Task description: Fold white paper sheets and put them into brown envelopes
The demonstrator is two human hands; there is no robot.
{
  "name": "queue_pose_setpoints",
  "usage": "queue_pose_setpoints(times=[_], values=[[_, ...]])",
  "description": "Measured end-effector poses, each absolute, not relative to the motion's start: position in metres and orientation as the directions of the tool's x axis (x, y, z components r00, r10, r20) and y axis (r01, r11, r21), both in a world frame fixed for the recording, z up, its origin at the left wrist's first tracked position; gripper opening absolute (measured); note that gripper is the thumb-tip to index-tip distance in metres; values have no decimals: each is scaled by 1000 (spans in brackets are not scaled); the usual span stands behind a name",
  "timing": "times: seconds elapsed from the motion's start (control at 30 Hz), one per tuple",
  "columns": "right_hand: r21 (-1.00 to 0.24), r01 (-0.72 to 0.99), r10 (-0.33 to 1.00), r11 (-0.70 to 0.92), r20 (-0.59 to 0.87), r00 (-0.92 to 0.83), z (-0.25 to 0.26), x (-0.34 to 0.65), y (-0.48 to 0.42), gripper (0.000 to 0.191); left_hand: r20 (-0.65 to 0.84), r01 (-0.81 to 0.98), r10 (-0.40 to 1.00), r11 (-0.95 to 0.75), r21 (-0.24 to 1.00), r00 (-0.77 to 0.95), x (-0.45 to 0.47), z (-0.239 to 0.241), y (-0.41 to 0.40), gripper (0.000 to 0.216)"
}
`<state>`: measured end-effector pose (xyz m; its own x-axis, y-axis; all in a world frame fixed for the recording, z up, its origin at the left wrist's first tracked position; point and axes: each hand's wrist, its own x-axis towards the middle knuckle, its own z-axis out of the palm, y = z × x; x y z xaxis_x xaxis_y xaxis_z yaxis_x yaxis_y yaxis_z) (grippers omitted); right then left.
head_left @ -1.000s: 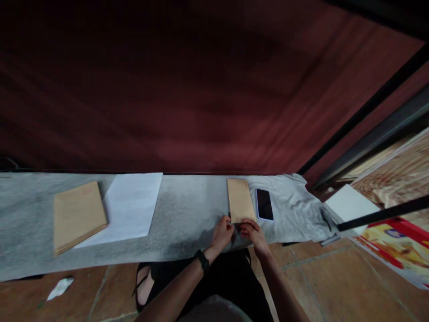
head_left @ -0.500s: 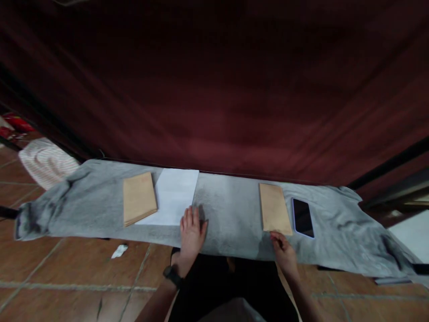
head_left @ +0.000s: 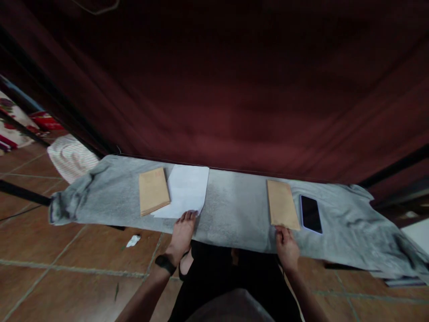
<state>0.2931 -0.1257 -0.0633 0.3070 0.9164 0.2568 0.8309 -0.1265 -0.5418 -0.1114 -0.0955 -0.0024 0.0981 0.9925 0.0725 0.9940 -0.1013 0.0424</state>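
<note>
The left hand [head_left: 183, 232] is pinching the near right corner of the paper [head_left: 189, 188], fingers close together, and that corner is curling up slightly. The right hand [head_left: 287, 250] is gripping the near edge of the envelope [head_left: 283, 203] toward its left corner, thumb and curled fingers nearly meeting.

Both things are lying on the surface [head_left: 237, 205], which a grey cloth is covering: the paper is sitting left of the middle, reaching the far edge, and the envelope is resting right of the middle, between the far and near edges. A brown stack [head_left: 154, 191] is overlapping the paper's left side, nearer the surface's left end. The phone [head_left: 310, 213] is lying face up just beside the envelope, toward the right end. A dark red curtain [head_left: 217, 112] is hanging along the far edge. The left wrist is wearing a black watch [head_left: 165, 264].
</note>
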Motion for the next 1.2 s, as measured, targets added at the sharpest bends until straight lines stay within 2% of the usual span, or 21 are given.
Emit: queue_pose_setpoints(times=[0.13, 0.2, 0.27, 0.33, 0.43, 0.5, 0.57, 0.87, 1.07, 1.2], values=[[-567, 815, 917, -121, 251, 311, -60, 294, -126, 37, 117, 997, 990, -80, 15, 78, -112, 13, -96, 36], [-619, 775, 915, -125, 231, 331, -58, 295, -125, 37, 168, 996, 982, -89, 7, 87, -101, 22, -95, 30], [-707, 698, 917, -115, 194, 349, -55, 296, -124, 37, 216, 985, 962, -172, 5, 167, -79, 28, -96, 28], [-831, 547, 925, -106, 120, 361, -51, 292, -122, 38, 242, 950, 922, -311, 4, 301, -48, 27, -100, 31], [-969, 185, 944, -161, -96, 316, -43, 277, -118, 49, 260, 880, 850, -475, 2, 458, 9, 15, -113, 39], [-968, 2, 942, -250, -242, 230, -37, 263, -114, 58, 248, 853, 830, -521, 23, 500, 42, 5, -125, 33], [-946, -64, 928, -319, -325, 182, -33, 249, -109, 62, 233, 834, 816, -551, 38, 528, 65, -2, -135, 27], [-971, 57, 955, -232, -216, 203, -53, 230, -92, 51, 231, 813, 796, -581, 32, 560, 63, -20, -129, 29], [-970, 160, 965, -181, -144, 221, -63, 223, -82, 36, 265, 790, 770, -611, 44, 581, 61, -28, -121, 28], [-956, 257, 975, -141, -89, 205, -62, 216, -77, 42, 281, 781, 765, -620, 74, 580, 61, -32, -118, 28]])
